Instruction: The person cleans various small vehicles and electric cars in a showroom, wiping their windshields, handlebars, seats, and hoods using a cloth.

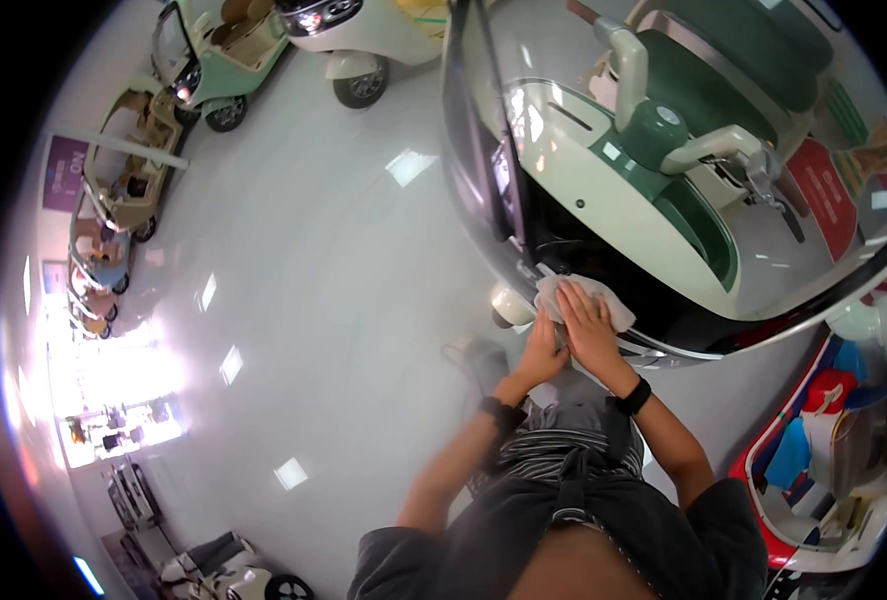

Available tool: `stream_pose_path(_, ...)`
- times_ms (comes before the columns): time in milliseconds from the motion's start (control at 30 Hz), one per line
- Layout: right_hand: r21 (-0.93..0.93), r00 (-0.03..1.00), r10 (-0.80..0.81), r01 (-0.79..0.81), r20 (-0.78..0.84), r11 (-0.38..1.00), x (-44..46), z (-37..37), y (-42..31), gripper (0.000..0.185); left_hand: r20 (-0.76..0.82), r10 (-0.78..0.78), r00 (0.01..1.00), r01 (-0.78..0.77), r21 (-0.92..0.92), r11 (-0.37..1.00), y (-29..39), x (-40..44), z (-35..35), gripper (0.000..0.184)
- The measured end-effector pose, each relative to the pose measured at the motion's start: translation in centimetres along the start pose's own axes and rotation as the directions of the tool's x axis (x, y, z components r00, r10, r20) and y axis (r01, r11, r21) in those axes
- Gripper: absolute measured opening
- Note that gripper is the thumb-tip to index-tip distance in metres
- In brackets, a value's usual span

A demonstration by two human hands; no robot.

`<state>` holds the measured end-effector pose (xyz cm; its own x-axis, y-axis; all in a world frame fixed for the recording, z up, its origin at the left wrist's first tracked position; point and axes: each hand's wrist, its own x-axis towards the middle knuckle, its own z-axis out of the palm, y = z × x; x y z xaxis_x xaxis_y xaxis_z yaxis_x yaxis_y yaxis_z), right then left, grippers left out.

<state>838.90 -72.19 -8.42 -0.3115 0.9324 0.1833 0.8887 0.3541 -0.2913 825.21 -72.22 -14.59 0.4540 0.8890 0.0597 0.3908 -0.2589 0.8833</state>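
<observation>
From my feed, the white cloth sits right of centre, against the windshield's dark lower band. The right hand lies flat on it, fingers extended; the left hand meets its edge, pinching or not I can't tell. I'd keep pressure even along the curve. The purple sign, upper left, shows "NO".

White letters that seem to read "NO" stand on a purple sign at the far left. Behind the curved windshield, a round emblem marks the steering hub, but its lettering is too small to read. Pale markings on a red panel are likewise too blurred to decipher.
</observation>
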Motion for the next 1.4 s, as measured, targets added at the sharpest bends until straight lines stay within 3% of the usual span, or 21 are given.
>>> stream_pose_path(67, 0.000, 0.997, -0.076, 0.076, 0.021, 0.997, 1.5, 1.2, -0.9, 0.052, -0.042, -0.080, 0.996, 0.076, -0.096, 0.992, -1.9, -0.4, 0.0, 0.079)
stream_pose_path(200, 0.023, 0.983, -0.176, 0.175, 0.051, 0.984, 3.5, 3.3, -1.4, 0.051, 0.078, -0.303, 0.950, 0.309, -0.381, 0.871, -4.7, -0.7, -0.3, 0.071)
stream_pose_path(267, 0.054, 0.980, -0.192, 0.189, 0.058, 0.980, 4.5, 4.1, -1.6, 0.051, 0.110, -0.367, 0.924, 0.367, -0.529, 0.765, -5.7, -0.5, -0.4, 0.068)
stream_pose_path(367, 0.151, 0.982, -0.174, 0.161, 0.073, 0.975, 6.1, 5.1, -1.7, 0.052, 0.015, -0.413, 0.911, 0.336, -0.607, 0.720, -6.5, 0.3, -1.2, 0.064)
stream_pose_path(467, 0.202, 0.990, -0.132, 0.121, 0.042, 0.972, 8.6, 6.2, -2.1, 0.054, -0.103, -0.341, 0.934, 0.271, -0.418, 0.867, -6.0, 2.1, -4.7, 0.062)
stream_pose_path(567, 0.112, 0.986, -0.163, 0.167, -0.040, 0.980, 11.5, 6.0, -3.8, 0.057, -0.144, -0.411, 0.900, 0.289, -0.509, 0.811, -7.4, 3.2, -8.2, 0.062)
stream_pose_path(667, 0.221, 0.992, -0.123, 0.116, 0.018, 0.968, 14.7, 6.7, -5.2, 0.051, 0.060, -0.551, 0.833, 0.487, -0.553, 0.676, -8.1, 3.4, -12.5, 0.061)
stream_pose_path(800, 0.091, 0.998, -0.069, 0.067, 0.015, 0.994, 17.8, 9.8, -6.8, 0.044, 0.031, -0.462, 0.886, 0.404, -0.540, 0.739, -10.0, 1.0, -16.9, 0.053)
stream_pose_path(833, -0.004, 0.996, -0.090, 0.090, -0.001, 0.996, 18.0, 12.0, -6.0, 0.046, -0.016, -0.454, 0.891, 0.368, -0.560, 0.742, -10.3, -0.4, -18.0, 0.047)
stream_pose_path(933, -0.059, 0.996, -0.042, 0.037, -0.084, 0.998, 18.6, 14.6, -6.2, 0.047, -0.139, -0.429, 0.892, 0.316, -0.487, 0.814, -12.2, -5.2, -23.6, 0.040)
stream_pose_path(1000, -0.070, 0.992, 0.101, -0.107, -0.079, 0.992, 19.3, 15.2, -6.0, 0.046, -0.218, -0.510, 0.832, 0.338, -0.529, 0.778, -15.3, -9.4, -27.7, 0.034)
stream_pose_path(1100, -0.156, 0.983, 0.072, -0.098, -0.168, 0.983, 18.9, 12.4, -6.7, 0.043, -0.441, -0.555, 0.706, 0.336, -0.481, 0.810, -22.8, -17.2, -30.6, 0.030)
stream_pose_path(1167, -0.164, 0.952, 0.100, -0.152, -0.291, 0.975, 19.1, 10.5, -7.8, 0.041, -0.466, -0.687, 0.558, 0.313, -0.648, 0.694, -23.5, -20.3, -32.9, 0.029)
stream_pose_path(1233, -0.119, 0.883, 0.169, -0.243, -0.439, 0.963, 19.2, 8.7, -8.8, 0.039, -0.503, -0.691, 0.519, 0.387, -0.583, 0.715, -24.0, -21.7, -34.5, 0.030)
stream_pose_path(1267, -0.210, 0.896, 0.136, -0.242, -0.422, 0.947, 19.1, 8.4, -9.1, 0.039, -0.520, -0.697, 0.493, 0.420, -0.560, 0.714, -24.0, -21.8, -34.3, 0.031)
stream_pose_path(1400, -0.283, 0.937, 0.104, -0.206, -0.335, 0.937, 21.1, 7.7, -9.9, 0.039, -0.467, -0.652, 0.597, 0.398, -0.534, 0.746, -22.1, -20.2, -32.7, 0.031)
